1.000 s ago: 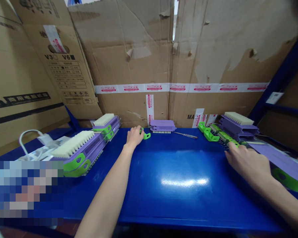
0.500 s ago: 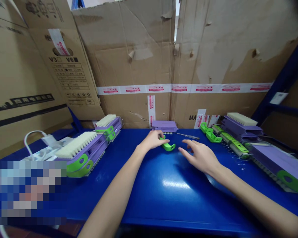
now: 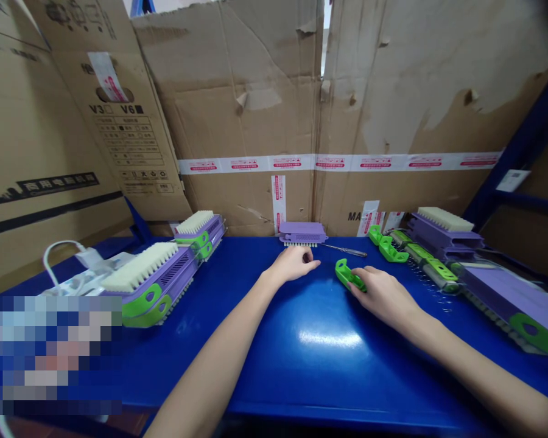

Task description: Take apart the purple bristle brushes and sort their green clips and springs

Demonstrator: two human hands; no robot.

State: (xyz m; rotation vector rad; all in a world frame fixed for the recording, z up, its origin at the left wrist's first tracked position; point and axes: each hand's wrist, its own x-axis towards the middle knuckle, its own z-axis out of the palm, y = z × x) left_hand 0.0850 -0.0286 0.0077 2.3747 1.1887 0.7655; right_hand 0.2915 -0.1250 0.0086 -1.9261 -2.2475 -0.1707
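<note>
While the right hand [image 3: 383,295] rests low on the blue surface [image 3: 301,340], its grip is closed on a green clip [image 3: 348,274], a small bright-green plastic piece that juts out from the fingers toward the left and the back. That piece sits near the middle of the surface, a little right of centre, just in front of a thin metal screwdriver [image 3: 344,249] lying flat by the back wall. The left hand [image 3: 292,264] lies just to the left of it, palm down, fingers loosely curled with nothing between them; its fingertips are just below a small purple brush block [image 3: 302,233] that stands bristles down against the cardboard, and I cannot tell whether they touch it. The two hands are near each other but apart.

On the left side of the surface, two stacks of purple brushes [image 3: 158,277] with pale bristles up and green end pieces lie in a row running toward the back, and a white cable [image 3: 57,255] loops beside them. On the right, loose green parts [image 3: 386,243] lie in a line leading to another purple brush stack [image 3: 442,228], with a long purple bar [image 3: 506,292] angled toward the near right corner. Worn cardboard boxes [image 3: 256,121] with pink-printed tape form the wall behind everything.
</note>
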